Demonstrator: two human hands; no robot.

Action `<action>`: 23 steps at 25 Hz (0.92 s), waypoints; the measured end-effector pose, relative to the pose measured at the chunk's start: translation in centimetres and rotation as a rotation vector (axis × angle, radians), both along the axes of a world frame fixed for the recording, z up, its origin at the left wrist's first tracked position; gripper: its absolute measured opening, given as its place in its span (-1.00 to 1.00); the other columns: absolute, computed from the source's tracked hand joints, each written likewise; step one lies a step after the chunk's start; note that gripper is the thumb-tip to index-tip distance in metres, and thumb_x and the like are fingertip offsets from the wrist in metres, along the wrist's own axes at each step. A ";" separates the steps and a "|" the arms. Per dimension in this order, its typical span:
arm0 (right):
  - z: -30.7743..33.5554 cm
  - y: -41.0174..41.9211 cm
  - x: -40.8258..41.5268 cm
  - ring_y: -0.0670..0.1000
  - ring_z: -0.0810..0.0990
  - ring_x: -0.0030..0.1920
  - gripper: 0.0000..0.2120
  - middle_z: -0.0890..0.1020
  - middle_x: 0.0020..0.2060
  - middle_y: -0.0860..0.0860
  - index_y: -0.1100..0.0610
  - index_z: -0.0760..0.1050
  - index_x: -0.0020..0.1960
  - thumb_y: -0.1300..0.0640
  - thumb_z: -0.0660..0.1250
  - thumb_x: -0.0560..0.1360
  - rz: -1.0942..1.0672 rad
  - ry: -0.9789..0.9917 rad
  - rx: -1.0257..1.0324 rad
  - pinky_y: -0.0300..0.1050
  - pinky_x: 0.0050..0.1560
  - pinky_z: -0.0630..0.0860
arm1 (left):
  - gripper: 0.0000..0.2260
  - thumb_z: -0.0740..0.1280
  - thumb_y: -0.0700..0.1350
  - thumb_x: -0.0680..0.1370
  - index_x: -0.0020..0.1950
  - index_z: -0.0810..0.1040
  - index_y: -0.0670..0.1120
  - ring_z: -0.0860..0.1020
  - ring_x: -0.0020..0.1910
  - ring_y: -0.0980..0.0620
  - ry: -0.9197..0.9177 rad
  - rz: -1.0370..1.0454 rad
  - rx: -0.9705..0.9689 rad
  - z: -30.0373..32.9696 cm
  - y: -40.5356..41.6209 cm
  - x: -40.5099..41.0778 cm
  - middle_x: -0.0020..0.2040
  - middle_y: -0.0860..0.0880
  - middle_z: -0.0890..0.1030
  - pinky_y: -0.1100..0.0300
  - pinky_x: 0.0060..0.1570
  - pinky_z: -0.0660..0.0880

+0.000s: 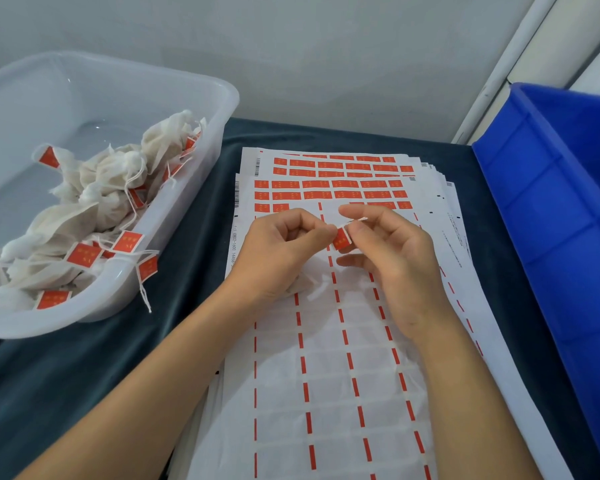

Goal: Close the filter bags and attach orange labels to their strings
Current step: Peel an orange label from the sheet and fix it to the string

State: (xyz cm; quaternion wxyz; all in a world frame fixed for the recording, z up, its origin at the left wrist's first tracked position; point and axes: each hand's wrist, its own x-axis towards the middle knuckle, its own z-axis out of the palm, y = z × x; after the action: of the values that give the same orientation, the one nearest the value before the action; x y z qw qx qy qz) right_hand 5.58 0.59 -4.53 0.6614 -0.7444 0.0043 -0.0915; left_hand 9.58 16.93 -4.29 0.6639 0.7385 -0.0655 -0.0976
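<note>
My left hand (279,249) and my right hand (392,252) meet above the label sheet (329,375). Between their fingertips they pinch one orange label (341,238). A thin white string end (358,220) sticks out from my right fingers. A white filter bag (307,284) lies on the sheet under my left hand, mostly hidden. Rows of unpeeled orange labels (326,188) fill the far part of the sheets.
A clear plastic tub (194,188) at the left holds several closed filter bags with orange labels (84,216). A blue crate (568,209) stands at the right. A dark cloth (84,368) covers the table. A wall is right behind it.
</note>
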 end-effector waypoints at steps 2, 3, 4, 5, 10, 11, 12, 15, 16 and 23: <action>-0.1 0.2 -0.1 -0.03 0.72 0.01 -0.88 0.74 -0.07 -0.10 0.00 0.67 0.13 0.08 0.38 0.64 0.000 0.017 -0.040 -0.17 -0.06 0.68 | -0.86 0.43 -0.07 0.62 -0.14 0.70 -0.01 0.49 -0.49 0.23 -0.039 -0.019 0.029 -0.1 0.0 0.0 -0.41 0.13 0.58 0.43 -0.46 0.42; -0.2 0.2 -0.1 -0.03 0.72 -0.01 -0.90 0.74 -0.10 -0.09 0.01 0.68 0.09 0.08 0.38 0.64 -0.010 0.025 -0.062 -0.17 -0.07 0.69 | -0.86 0.43 -0.08 0.62 -0.13 0.70 -0.01 0.51 -0.46 0.24 -0.054 -0.027 0.042 -0.1 0.0 0.0 -0.39 0.13 0.59 0.44 -0.43 0.43; -0.2 0.3 -0.1 -0.04 0.72 -0.03 -0.90 0.74 -0.11 -0.10 0.01 0.69 0.06 0.09 0.38 0.64 -0.023 0.030 -0.077 -0.18 -0.07 0.68 | -0.85 0.42 -0.09 0.63 -0.14 0.70 0.01 0.53 -0.43 0.25 -0.062 -0.033 0.047 -0.1 0.0 0.0 -0.37 0.13 0.61 0.45 -0.39 0.45; -0.2 0.3 0.0 -0.05 0.72 -0.04 -0.90 0.74 -0.13 -0.10 0.00 0.69 0.04 0.08 0.38 0.64 -0.036 0.033 -0.084 -0.20 -0.08 0.68 | -0.84 0.41 -0.09 0.63 -0.14 0.70 0.02 0.54 -0.39 0.26 -0.063 -0.036 0.047 -0.2 0.0 0.0 -0.35 0.11 0.63 0.45 -0.35 0.46; -0.4 0.4 0.0 -0.08 0.71 -0.10 -0.88 0.73 -0.15 -0.12 -0.02 0.68 0.02 0.07 0.36 0.65 -0.052 0.051 -0.094 -0.27 -0.12 0.65 | -0.85 0.44 -0.08 0.61 -0.16 0.69 0.07 0.50 -0.36 0.07 -0.091 -0.004 0.095 -0.4 0.0 0.1 -0.24 -0.21 0.61 0.35 -0.31 0.51; -0.4 0.4 0.1 -0.08 0.71 -0.09 -0.88 0.73 -0.15 -0.12 -0.02 0.68 0.02 0.07 0.37 0.65 -0.054 0.052 -0.095 -0.24 -0.11 0.66 | -0.85 0.43 -0.09 0.61 -0.15 0.70 0.06 0.49 -0.37 0.07 -0.099 -0.003 0.093 -0.4 0.0 0.1 -0.26 -0.20 0.61 0.36 -0.31 0.51; -0.5 0.4 0.1 -0.07 0.71 -0.08 -0.89 0.73 -0.15 -0.12 -0.02 0.68 0.02 0.07 0.37 0.64 -0.054 0.054 -0.091 -0.21 -0.09 0.68 | -0.85 0.43 -0.09 0.61 -0.15 0.70 0.06 0.48 -0.39 0.09 -0.103 -0.002 0.089 -0.5 0.1 0.1 -0.29 -0.17 0.59 0.38 -0.31 0.50; -0.5 0.4 0.2 -0.05 0.71 -0.10 -0.90 0.73 -0.17 -0.10 -0.02 0.67 -0.01 0.10 0.38 0.63 -0.052 0.055 -0.101 -0.19 -0.10 0.67 | -0.84 0.42 -0.10 0.61 -0.15 0.69 0.06 0.44 -0.42 0.13 -0.103 -0.008 0.095 -0.6 0.0 0.0 -0.42 0.00 0.50 0.38 -0.29 0.51; -0.5 0.4 0.2 -0.04 0.70 -0.12 -0.89 0.73 -0.19 -0.10 -0.02 0.67 -0.02 0.11 0.38 0.63 -0.048 0.049 -0.115 -0.20 -0.11 0.66 | -0.84 0.42 -0.11 0.61 -0.16 0.69 0.06 0.43 -0.41 0.15 -0.107 -0.007 0.102 -0.6 0.0 -0.1 -0.44 0.05 0.48 0.37 -0.27 0.52; -0.7 0.4 0.3 -0.08 0.69 -0.12 -0.89 0.71 -0.16 -0.14 -0.04 0.65 0.02 0.05 0.34 0.66 -0.057 0.033 -0.138 -0.25 -0.13 0.65 | -0.85 0.41 -0.14 0.61 -0.13 0.68 0.03 0.49 -0.39 0.21 -0.087 0.016 0.090 -0.5 -0.2 0.0 -0.32 -0.05 0.59 0.43 -0.29 0.48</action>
State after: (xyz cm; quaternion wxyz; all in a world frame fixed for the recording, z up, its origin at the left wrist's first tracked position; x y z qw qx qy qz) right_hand 5.87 0.99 -5.21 0.6053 -0.7894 0.0299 -0.0982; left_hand 9.59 16.75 -4.78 0.6273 0.7716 -0.0839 -0.0631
